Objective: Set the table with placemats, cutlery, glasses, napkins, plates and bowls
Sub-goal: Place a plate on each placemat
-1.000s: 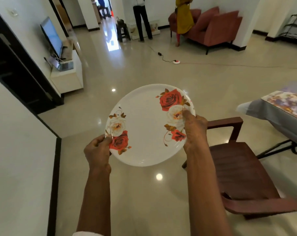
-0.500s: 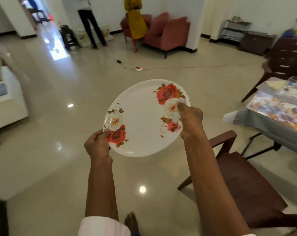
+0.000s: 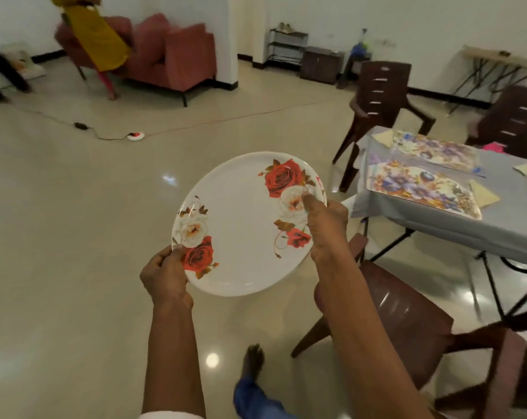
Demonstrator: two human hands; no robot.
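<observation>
- Holds a white plate (image 3: 244, 228) printed with red and white roses out in front of the body, over the shiny floor (image 3: 75, 237), face up and tilted a little toward the camera.
- Grips the lower left rim with the left hand (image 3: 165, 275), fingers (image 3: 173, 255) curled round the edge next to the red rose.
- Clamps the right rim with the right hand (image 3: 327, 225), thumb pressed down on the white rose, the other fingers hidden under the plate.
- Carries the plate in the air, touching only the two hands, well apart from the table (image 3: 467, 228) on the right.
- Looks across at a grey cloth over that table, with two flowered placemats (image 3: 419, 189) side by side and a folded yellowish napkin (image 3: 483, 193) just beside the nearer one.
- Stands beside a brown chair (image 3: 407, 322), its seat under the right forearm, between body and table.
- Takes in a second chair (image 3: 380, 95) at the table's far end.
- Shows one bare foot (image 3: 253, 361) on the floor below the plate.
- Catches, far back, a pink sofa (image 3: 171, 55) with a blurred person (image 3: 96, 40) in yellow in front of it, and a white socket (image 3: 135, 136) with its cable on the floor.
</observation>
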